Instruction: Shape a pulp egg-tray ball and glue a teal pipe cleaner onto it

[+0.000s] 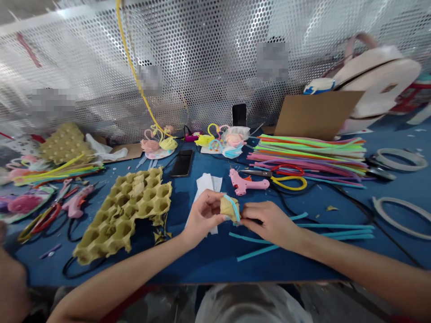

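Observation:
Between my two hands is a small tan egg-carton cup (227, 209) with a light-blue pipe cleaner (233, 204) running across it. My left hand (206, 215) grips the cup from the left, thumb below and fingers above. At its right edge, my right hand (266, 222) pinches with its fingers near the lower end of the pipe cleaner; the fingertips are partly hidden. Loose blue pipe cleaners (336, 234) lie under and beside my right forearm. White paper (208, 183) lies just behind my left hand, and a pink glue gun (247, 182) rests beyond my right hand.
A torn egg carton (126, 211) lies to the left. Scissors (286, 177) and a pile of colourful pipe cleaners (310, 154) are at the right. Finished-looking swan figures (222, 140) and a phone (182, 163) stand farther back. Another person's arm (13, 278) shows at far left.

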A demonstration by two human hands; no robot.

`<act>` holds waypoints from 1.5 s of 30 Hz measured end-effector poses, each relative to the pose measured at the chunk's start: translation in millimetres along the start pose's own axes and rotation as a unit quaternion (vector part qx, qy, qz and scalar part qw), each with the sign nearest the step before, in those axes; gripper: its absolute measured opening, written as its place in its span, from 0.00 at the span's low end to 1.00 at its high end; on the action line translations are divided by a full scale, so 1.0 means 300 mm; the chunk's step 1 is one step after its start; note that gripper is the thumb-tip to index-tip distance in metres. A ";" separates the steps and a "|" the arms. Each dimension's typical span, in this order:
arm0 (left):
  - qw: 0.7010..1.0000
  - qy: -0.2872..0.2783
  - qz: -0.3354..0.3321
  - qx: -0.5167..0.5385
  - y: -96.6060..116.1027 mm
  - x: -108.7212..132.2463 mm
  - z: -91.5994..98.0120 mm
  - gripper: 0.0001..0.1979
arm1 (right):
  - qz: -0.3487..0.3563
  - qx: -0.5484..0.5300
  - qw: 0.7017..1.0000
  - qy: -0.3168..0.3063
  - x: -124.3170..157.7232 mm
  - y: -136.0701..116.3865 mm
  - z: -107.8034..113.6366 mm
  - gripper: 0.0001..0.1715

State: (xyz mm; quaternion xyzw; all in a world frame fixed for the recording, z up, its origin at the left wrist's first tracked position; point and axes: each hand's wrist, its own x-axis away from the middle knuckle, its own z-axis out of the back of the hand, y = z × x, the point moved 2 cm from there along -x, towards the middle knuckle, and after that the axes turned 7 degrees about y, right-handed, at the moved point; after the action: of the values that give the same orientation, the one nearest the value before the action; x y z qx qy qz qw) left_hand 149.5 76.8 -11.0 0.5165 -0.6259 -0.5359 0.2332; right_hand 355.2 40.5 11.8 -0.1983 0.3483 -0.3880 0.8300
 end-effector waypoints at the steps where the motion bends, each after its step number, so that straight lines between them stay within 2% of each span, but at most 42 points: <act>1: 1.000 -0.005 -0.002 -0.004 -0.001 -0.001 0.004 0.22 | -0.002 -0.004 1.000 -0.001 0.000 -0.001 0.000 0.12; 9: 0.997 -0.050 -0.016 -0.050 0.008 -0.010 0.024 0.23 | -0.023 -0.020 0.999 0.009 -0.004 0.003 0.007 0.11; 14: 0.996 -0.017 -0.024 -0.080 0.003 -0.008 0.035 0.24 | -0.017 -0.013 1.000 0.003 -0.003 0.013 0.004 0.12; 21: 0.987 0.036 -0.078 -0.135 0.010 -0.012 0.048 0.25 | 0.016 0.011 1.000 0.000 -0.009 -0.003 0.005 0.17; 30: 0.990 0.037 -0.035 -0.130 0.013 -0.005 0.035 0.23 | 0.066 0.020 0.998 -0.013 -0.003 -0.022 0.016 0.17; 36: 0.993 0.031 -0.031 -0.109 0.011 0.001 0.021 0.24 | 0.079 0.040 0.995 -0.041 0.001 -0.020 0.006 0.16; 45: 0.992 -0.011 -0.021 -0.123 0.001 0.023 0.012 0.25 | 0.090 0.059 0.993 -0.058 0.010 -0.023 -0.018 0.14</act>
State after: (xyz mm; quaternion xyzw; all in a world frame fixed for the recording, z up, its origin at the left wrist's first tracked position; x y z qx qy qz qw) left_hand 143.8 72.2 -13.8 0.4906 -0.5470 -0.6193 0.2766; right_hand 349.1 33.4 10.9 -0.1394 0.2924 -0.3194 0.8905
